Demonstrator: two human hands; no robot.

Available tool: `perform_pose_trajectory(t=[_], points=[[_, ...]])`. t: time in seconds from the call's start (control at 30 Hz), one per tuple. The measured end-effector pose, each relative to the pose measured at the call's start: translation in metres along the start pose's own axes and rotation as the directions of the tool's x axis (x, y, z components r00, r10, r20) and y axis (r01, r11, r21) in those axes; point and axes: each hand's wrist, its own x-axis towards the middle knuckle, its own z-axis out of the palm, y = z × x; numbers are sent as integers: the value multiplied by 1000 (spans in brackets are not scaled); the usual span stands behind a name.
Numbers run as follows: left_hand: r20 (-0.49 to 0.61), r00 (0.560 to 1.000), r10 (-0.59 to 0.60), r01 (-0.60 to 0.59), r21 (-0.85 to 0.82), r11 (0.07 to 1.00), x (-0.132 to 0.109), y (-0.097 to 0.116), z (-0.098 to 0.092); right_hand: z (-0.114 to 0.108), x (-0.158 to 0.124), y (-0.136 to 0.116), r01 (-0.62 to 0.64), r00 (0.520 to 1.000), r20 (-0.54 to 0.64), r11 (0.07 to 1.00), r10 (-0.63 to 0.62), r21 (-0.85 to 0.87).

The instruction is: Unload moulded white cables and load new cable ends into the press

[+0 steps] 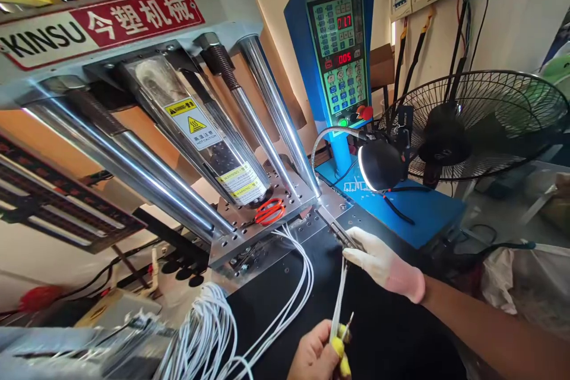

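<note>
My right hand (385, 266), in a white glove, is closed on the top ends of a few white cables (339, 300) beside a dark metal mould block (339, 233) on the machine's plate. The cables hang down to my bare left hand (314, 357) at the bottom edge. That hand grips yellow-handled cutters (342, 351), whose metal tips sit right by the cables. More white cables (297, 291) loop from the plate to a thick white bundle (202, 338) at the lower left.
A vertical moulding machine with chrome columns (267, 107) rises over the steel plate (294, 196), where red scissors (269, 212) lie. A gooseneck lamp (379, 164) shines over the blue base (414, 208). A control panel (341, 53) and a black fan (478, 124) stand behind.
</note>
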Motion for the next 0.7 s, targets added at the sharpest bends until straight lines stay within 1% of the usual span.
perform_pose_trajectory(t=[0.07,0.1,0.13,0.17,0.2,0.27,0.3,0.33,0.4,0.43,0.47,0.5,0.57,0.6,0.63,0.67,0.7], points=[[58,998,-1,2,-11,1000,11,9,5,3,0,3,-40,997,72,986,29,162],[73,997,-9,10,-16,1000,17,15,8,4,-1,3,-52,995,94,974,31,222],[64,997,-32,34,-39,999,23,22,12,5,-2,2,-55,994,106,968,30,245],[23,999,-37,39,-76,996,29,29,15,5,-3,0,-42,995,102,974,20,222],[-9,1000,-26,25,-112,993,34,36,19,4,-4,-3,-24,996,85,989,12,147],[-25,1000,12,-16,-157,988,43,47,25,3,-7,-10,13,998,58,1000,-12,-21],[-36,999,31,-37,-174,984,47,50,27,3,-9,-13,13,997,72,998,-9,-62],[-53,997,53,-63,-195,979,50,52,29,3,-10,-15,6,994,113,999,-1,-48],[-75,994,86,-102,-252,962,53,50,31,4,-13,-17,-32,973,231,996,12,85],[-72,992,107,-122,-270,955,54,47,31,4,-14,-18,-49,965,262,989,10,141],[-70,989,129,-143,-267,953,54,44,31,5,-15,-17,-49,970,243,989,13,141],[-81,987,139,-155,-244,957,53,41,30,5,-16,-16,-25,984,178,996,10,83],[-118,985,125,-144,-166,976,50,37,27,6,-16,-12,15,1000,-4,990,-16,-139],[-143,983,113,-132,-130,983,48,35,26,6,-16,-10,1,997,-70,978,-16,-210],[-166,980,106,-124,-100,987,46,34,26,7,-16,-8,-33,994,-109,972,8,-233],[-170,981,94,-110,-84,990,45,33,25,8,-16,-7,-81,991,-120,975,57,-209],[-165,981,99,-112,-72,991,44,32,25,9,-16,-6,-138,986,-115,979,121,-149]])
